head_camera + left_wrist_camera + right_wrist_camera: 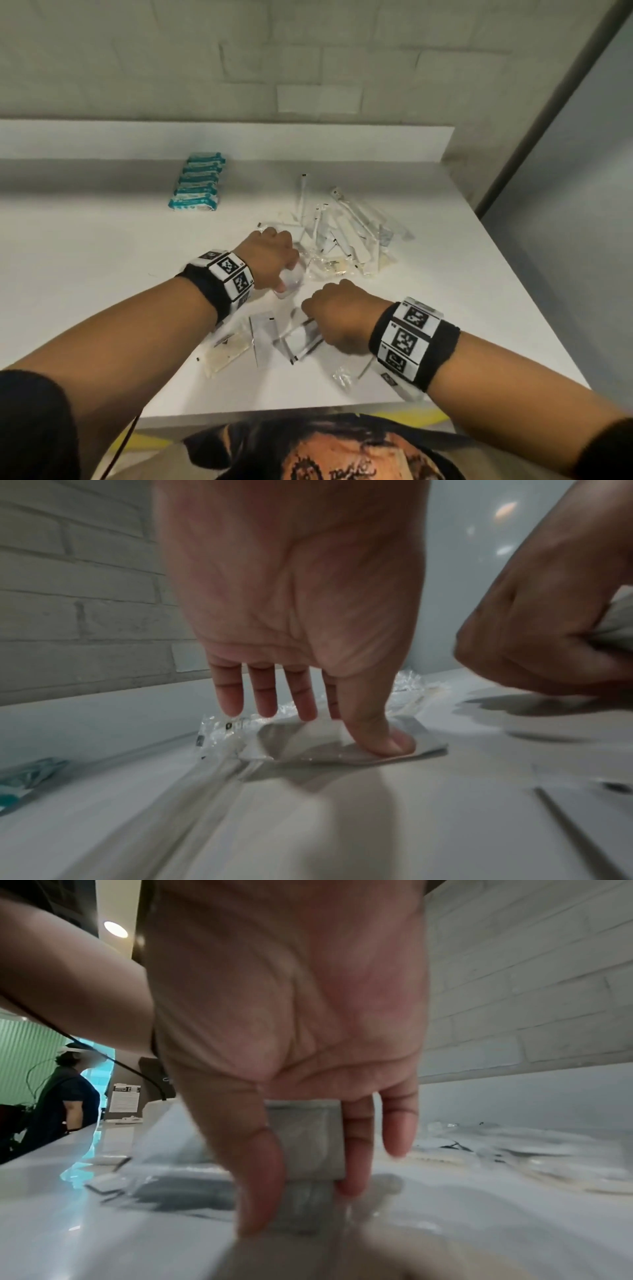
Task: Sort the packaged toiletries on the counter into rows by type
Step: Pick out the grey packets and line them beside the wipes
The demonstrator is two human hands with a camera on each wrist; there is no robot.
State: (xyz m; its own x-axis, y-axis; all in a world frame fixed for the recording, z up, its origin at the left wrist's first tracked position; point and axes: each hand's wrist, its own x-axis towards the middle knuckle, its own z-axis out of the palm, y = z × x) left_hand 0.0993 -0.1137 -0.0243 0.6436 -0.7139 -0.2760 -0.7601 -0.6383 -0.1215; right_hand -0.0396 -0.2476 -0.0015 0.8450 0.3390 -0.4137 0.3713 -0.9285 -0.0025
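Sorting underway: left hand (274, 255) pinches a clear sachet (342, 739), right hand (337, 317) grips a folded packet (308, 1139); next, carry both toward the teal row (198, 183), upper left

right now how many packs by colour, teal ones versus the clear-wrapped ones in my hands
teal packs: 6
held clear-wrapped packets: 2, one in the left hand, one in the right hand
total: 8; the loose pile is too jumbled to count
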